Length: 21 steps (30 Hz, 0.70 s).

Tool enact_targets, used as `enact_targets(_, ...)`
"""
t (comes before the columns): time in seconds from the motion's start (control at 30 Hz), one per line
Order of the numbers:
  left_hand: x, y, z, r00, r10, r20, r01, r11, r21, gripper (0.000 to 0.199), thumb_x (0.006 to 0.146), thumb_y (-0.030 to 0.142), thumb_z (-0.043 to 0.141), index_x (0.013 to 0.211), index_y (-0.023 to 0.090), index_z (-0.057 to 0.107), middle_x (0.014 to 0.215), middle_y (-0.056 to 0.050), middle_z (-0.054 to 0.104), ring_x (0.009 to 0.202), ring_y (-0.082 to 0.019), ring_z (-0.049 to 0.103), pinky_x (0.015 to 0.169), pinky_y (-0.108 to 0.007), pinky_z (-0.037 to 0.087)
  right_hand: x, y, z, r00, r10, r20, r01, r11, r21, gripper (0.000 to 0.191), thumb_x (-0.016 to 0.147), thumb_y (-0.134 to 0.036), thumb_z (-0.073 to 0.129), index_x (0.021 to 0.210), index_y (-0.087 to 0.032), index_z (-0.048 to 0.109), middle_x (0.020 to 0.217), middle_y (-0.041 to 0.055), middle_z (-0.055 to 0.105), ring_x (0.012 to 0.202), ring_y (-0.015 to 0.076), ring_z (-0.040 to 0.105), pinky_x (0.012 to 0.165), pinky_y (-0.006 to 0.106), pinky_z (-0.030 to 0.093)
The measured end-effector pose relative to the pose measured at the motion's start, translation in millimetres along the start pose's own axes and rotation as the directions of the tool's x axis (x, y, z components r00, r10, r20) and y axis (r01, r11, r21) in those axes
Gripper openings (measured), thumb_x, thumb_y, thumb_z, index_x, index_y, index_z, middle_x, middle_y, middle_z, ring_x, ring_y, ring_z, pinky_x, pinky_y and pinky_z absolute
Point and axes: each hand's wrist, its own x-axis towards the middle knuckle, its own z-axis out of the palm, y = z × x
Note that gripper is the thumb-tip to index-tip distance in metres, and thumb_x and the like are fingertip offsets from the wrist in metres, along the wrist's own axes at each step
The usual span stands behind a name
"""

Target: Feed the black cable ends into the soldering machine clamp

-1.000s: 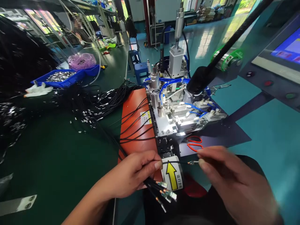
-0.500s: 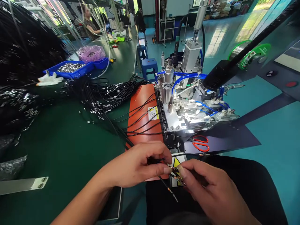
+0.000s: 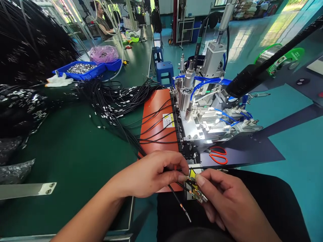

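My left hand (image 3: 161,173) is closed, thumb and fingers pinching black cables in front of the orange plate. From under it several black cable ends stick out; one stripped cable end (image 3: 185,213) hangs lowest, with an orange band and a silvery tip. My right hand (image 3: 227,195) is closed too, thumb and forefinger pinching a small metal connector (image 3: 192,179) at the end of a cable. Just below that pinch lie other cable ends with silvery metal connectors (image 3: 202,196). The fingertips of both hands almost meet. My right hand's lower fingers are partly hidden.
Beyond my hands stands a metal machine (image 3: 209,117) with blue air hoses, beside the orange plate (image 3: 153,114) crossed by cables. Red-handled scissors (image 3: 219,155) lie to its right. On the green table are a cable bundle (image 3: 113,101) and a blue tray (image 3: 78,74). A person (image 3: 102,23) sits further back.
The view has shifted slightly to the left. My right hand's lower fingers have spread downward, and the metal connectors below the pinch show more plainly. Both hands keep pinching.
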Motion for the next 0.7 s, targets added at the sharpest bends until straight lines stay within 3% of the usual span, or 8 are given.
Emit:
enact_targets(0.07,0.2,0.5,0.3,1.000,0.006,-0.003,-0.006,1.000,0.000,0.007,0.096,0.018,0.054,0.094,0.017,0.060,0.092,-0.003,0.066,0.086,-0.015,0.065,0.075,-0.025,0.053,0.7,3.4,-2.2,1.000,0.002,0.023,-0.002,1.000,0.003,0.048,0.088,-0.064,0.056,0.071,-0.019,0.060,0.044,-0.0048,0.049,0.037,0.0060,0.037,0.038,0.017,0.027)
enact_targets(0.27,-0.3,3.3,1.0,0.999,0.001,-0.051,-0.003,0.999,-0.035,0.008,0.098,0.021,0.053,0.097,0.016,0.059,0.092,-0.003,0.066,0.086,-0.015,0.065,0.075,-0.026,0.052,-0.3,17.8,-18.7,1.000,0.002,0.021,-0.003,0.999,0.041,0.048,0.088,-0.062,0.060,0.108,-0.019,0.063,0.055,-0.0017,0.060,0.045,0.0107,0.050,0.043,0.021,0.039)
enact_targets(0.4,-1.0,3.5,1.8,0.998,-0.010,-0.070,0.011,1.000,0.005,0.011,0.099,0.024,0.052,0.100,0.017,0.060,0.094,-0.003,0.066,0.086,-0.016,0.064,0.076,-0.027,0.051,-2.8,22.2,-26.3,0.997,-0.004,0.083,0.007,0.999,-0.032,0.042,0.089,-0.060,0.059,0.099,-0.019,0.064,0.058,-0.0017,0.059,0.047,0.0100,0.050,0.045,0.021,0.039)
enact_targets(0.7,-1.0,2.5,3.5,0.996,-0.019,-0.082,0.025,0.997,0.069,0.011,0.100,0.025,0.050,0.100,0.018,0.059,0.092,-0.001,0.064,0.084,-0.014,0.062,0.075,-0.026,0.048,-8.2,12.1,-15.4,0.994,-0.112,-0.018,0.107,0.981,-0.164,0.049,0.095,-0.061,0.047,0.070,-0.020,0.054,0.052,-0.0036,0.052,0.047,0.0085,0.044,0.046,0.021,0.035)
